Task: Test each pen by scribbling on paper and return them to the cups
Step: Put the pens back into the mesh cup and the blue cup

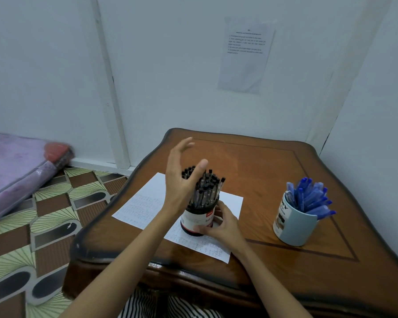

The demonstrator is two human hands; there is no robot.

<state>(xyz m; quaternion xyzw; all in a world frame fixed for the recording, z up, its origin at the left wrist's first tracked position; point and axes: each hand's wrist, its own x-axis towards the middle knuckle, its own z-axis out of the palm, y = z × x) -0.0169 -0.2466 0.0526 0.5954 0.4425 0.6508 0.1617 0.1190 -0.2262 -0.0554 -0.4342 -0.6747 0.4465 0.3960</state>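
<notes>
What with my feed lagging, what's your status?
Left hand open over black pens. Right hand grips their cup on paper. Blue-pen mug apart, nothing blocking.

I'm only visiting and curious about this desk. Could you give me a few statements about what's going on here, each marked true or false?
1. The right hand grips the round black-and-white pen tub. True.
2. The black-capped pens lie scattered across the brown wooden table. False: they stand bunched in the tub.
3. The blue pens stand in a pale blue ceramic mug. True.
4. The left hand pinches a single pen. False: its fingers are open beside the pens, holding none.
5. The white paper under the tub is blank. False: faint scribbles cover it.
</notes>
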